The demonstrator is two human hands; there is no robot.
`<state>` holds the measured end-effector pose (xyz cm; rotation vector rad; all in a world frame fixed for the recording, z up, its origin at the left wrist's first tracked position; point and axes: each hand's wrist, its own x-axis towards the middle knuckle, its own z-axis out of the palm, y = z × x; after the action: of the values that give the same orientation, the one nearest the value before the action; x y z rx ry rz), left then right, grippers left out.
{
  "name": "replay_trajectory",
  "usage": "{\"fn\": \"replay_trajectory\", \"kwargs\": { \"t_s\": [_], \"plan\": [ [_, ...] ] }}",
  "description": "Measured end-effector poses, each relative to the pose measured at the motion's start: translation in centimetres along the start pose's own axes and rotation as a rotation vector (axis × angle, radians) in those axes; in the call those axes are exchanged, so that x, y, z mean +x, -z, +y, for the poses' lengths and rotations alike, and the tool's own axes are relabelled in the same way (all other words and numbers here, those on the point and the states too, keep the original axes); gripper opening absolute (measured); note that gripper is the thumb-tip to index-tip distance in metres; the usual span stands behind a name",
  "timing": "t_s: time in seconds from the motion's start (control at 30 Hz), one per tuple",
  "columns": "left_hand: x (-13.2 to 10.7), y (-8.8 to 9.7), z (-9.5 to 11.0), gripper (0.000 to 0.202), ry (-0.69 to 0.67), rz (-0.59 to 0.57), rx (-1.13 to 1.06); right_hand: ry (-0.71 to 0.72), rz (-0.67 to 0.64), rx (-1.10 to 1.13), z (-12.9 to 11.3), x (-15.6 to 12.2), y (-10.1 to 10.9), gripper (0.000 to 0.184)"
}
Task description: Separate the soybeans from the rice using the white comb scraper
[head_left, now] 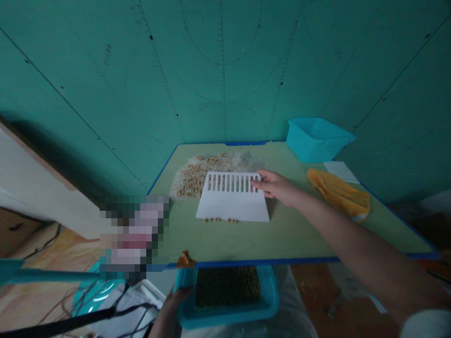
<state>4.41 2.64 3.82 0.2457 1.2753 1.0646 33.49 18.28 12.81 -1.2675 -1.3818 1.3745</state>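
My right hand [278, 185] grips the right end of a white slotted scraper [232, 205], fingers reaching through its slots. The scraper leans on the tabletop, with a few tan beads or peas [230, 220] along its lower edge. Behind it spreads a patch of small tan round grains [190, 178] mixed with whitish granules; their exact kind is unclear. Below the table's front edge, my left hand [180, 296] grasps the left rim of a teal tub [229, 320]. Many small dark and tan grains fill part of that tub.
The pale green tabletop [299, 239] has blue edging. A turquoise bin [313, 145] stands at the back right, near an orange cloth [340, 192] and a white sheet [341, 171]. Brown tape [186, 259] sticks to the front edge. A pixelated object [137, 234] stands left; cables lie below.
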Motion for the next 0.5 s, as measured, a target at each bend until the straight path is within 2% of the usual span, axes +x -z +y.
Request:
{"fn": "replay_trajectory", "kwargs": {
  "t_s": [0.13, 0.27, 0.37, 0.5],
  "plan": [
    [-0.7, -1.0, 0.7, 0.032, -0.008, -0.025, 0.003, -0.039, -0.005, 0.037, 0.1, 0.1, -0.2, 0.009],
    [-0.1, -0.3, 0.7, 0.029, 0.006, -0.015, -0.015, -0.068, -0.02, 0.065, 0.0, 0.1, -0.4, 0.009],
    [0.2, 0.3, 0.5, 0.02, 0.006, -0.051, -0.031, -0.077, -0.028, 0.055, 0.0, 0.1, -0.4, 0.01],
    [0.1, 0.2, 0.5, 0.019, 0.02, -0.043, -0.025, -0.076, -0.032, 0.029, 0.2, 0.1, -0.3, 0.012]
  ]
}}
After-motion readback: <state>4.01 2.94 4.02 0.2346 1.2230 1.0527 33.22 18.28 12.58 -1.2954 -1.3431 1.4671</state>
